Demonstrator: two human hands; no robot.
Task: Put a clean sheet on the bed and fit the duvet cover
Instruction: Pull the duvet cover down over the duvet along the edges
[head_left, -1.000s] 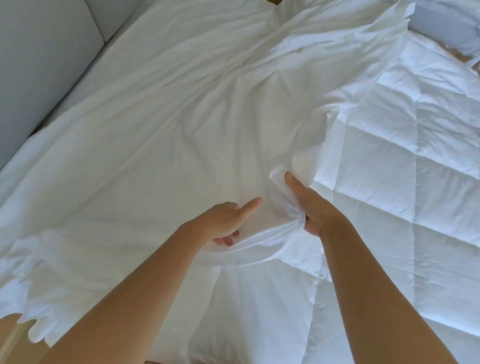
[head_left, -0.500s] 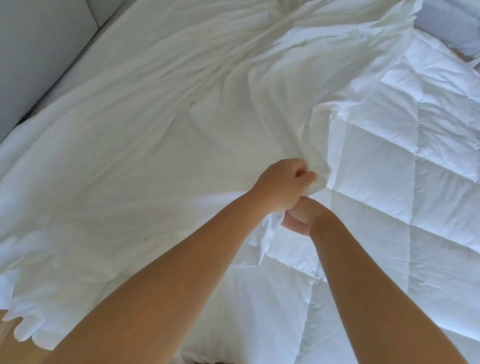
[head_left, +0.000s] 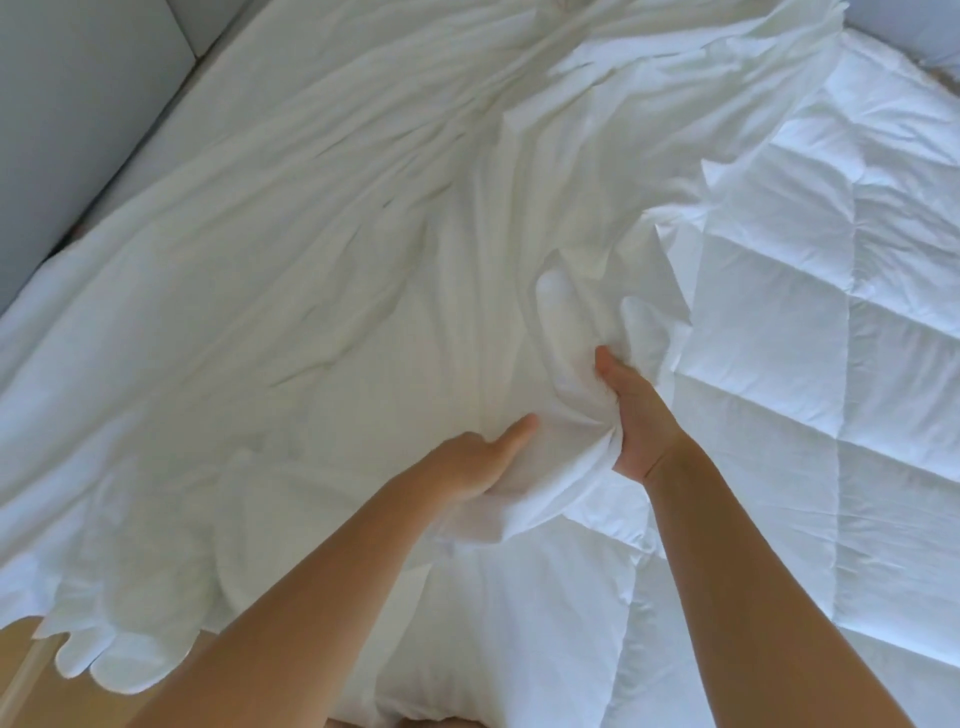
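A white, creased duvet cover (head_left: 311, 270) lies spread over the left and middle of the bed. The quilted white duvet (head_left: 831, 364) shows uncovered on the right and near me. My right hand (head_left: 631, 421) grips a gathered bunch of the cover's edge, thumb pointing up along the folds. My left hand (head_left: 475, 462) holds the same bunch from the left, thumb stretched out on top and fingers tucked under the cloth. The two hands are close together, a short way apart.
A grey padded headboard or wall panel (head_left: 78, 130) runs along the left side. Light wooden floor (head_left: 21, 670) shows at the bottom left, where the cover's edge hangs over the bed. More grey shows at the top right corner (head_left: 914, 31).
My left hand, which had reached up and gripped the cover's edge above my right hand, has dropped back down to the left. More cover is bunched between my hands.
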